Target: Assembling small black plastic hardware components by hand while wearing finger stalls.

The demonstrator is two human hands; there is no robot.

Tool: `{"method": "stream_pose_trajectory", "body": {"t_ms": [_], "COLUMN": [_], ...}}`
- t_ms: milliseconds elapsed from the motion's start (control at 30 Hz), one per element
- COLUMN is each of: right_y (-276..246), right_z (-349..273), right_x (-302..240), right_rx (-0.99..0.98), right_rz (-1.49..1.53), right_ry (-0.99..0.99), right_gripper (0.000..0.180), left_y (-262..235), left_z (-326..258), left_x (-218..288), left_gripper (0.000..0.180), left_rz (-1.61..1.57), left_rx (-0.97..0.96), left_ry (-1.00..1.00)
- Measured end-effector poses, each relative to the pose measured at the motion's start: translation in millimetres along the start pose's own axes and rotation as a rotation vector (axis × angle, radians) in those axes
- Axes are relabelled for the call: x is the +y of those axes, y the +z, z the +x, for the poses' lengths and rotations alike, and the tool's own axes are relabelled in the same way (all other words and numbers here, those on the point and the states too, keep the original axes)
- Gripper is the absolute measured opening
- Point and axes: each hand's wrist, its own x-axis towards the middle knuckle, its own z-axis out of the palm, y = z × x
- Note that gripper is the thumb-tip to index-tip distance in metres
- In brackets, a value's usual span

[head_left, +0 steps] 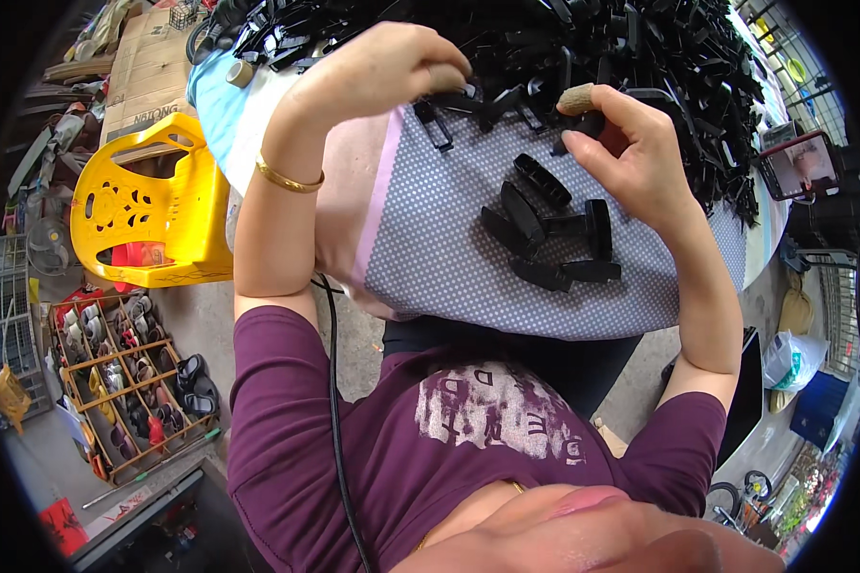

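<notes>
My left hand (382, 72) is closed around a black plastic part (463, 98) at the near edge of a big heap of black plastic parts (640, 48). A fingertip cover sits on its thumb. My right hand (631, 143) pinches another black plastic piece (583, 124) between the covered thumb and fingers, close to the left hand. Below both hands, several finished black clips (549, 234) lie in a small cluster on the dotted grey cloth (430, 248) that covers the table. A gold bangle (287, 180) is on my left wrist.
A yellow plastic chair (153, 205) stands left of the table, with a wooden shoe rack (124, 382) on the floor below it. A black cable (334, 411) hangs down by my chest. A phone on a stand (801, 164) is at the right edge.
</notes>
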Motion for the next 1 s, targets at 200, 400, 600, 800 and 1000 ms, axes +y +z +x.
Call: {"method": "stream_pose_trajectory", "body": {"t_ms": [200,400,600,800,1000], "right_y": [3.3,10.8,12.4,15.7,13.9], "right_z": [0.2,1.6,0.0,1.0,2.2], "right_x": [14.2,14.9,14.7,13.6,12.5], "right_rx": [0.016,0.059,0.079,0.091,0.189], "right_rz": [0.07,0.076,0.074,0.095,0.156], "right_ry": [-0.1,-0.068,-0.067,-0.047,-0.092], "right_gripper": [0.022,0.028,0.024,0.021,0.023], "left_y": [18.4,35.3,36.4,43.8,39.6], "left_z": [7.2,5.0,6.4,3.3,4.1], "left_x": [1.3,22.0,25.8,27.8,28.0], "left_gripper": [0.027,0.026,0.03,0.037,0.035], "left_rz": [0.268,0.425,0.379,0.364,0.286], "left_rx": [0.153,0.206,0.153,0.209,0.177], "left_ry": [-0.042,0.063,0.126,0.16,0.105]}}
